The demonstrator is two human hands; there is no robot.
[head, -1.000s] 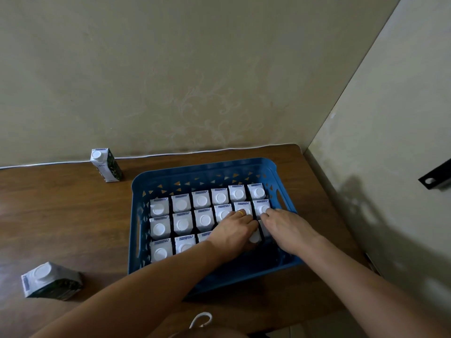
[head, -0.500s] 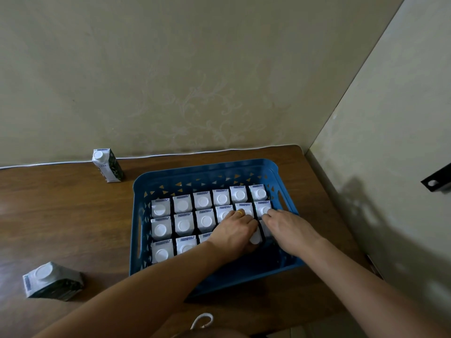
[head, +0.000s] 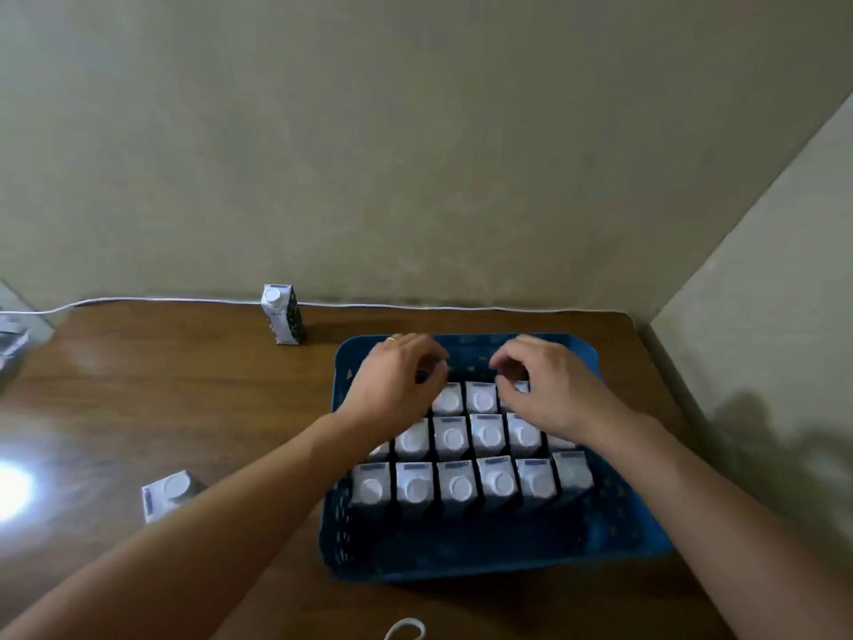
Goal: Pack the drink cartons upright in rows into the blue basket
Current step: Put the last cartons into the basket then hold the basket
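Two hands over a blue basket (head: 614, 538) of upright cartons (head: 454, 487).
Left hand (head: 392, 385) and right hand (head: 554, 390) hover with curled fingers; whether either grasps anything cannot be told.

A brown wooden bench (head: 184, 399) with a glossy top fills the lower part of the frame, with a bright spot of reflected light (head: 11, 489) at its left edge. A thin white cable (head: 161, 300) runs along the back of the bench where it meets a plain beige wall (head: 369, 131), and a second beige wall (head: 761, 293) closes the corner on the right, with soft shadows on its lower part. A small white loop (head: 406, 629) shows at the bottom edge, and a blurred grey and white thing (head: 11, 337) sits at the far left edge, too unclear to identify.
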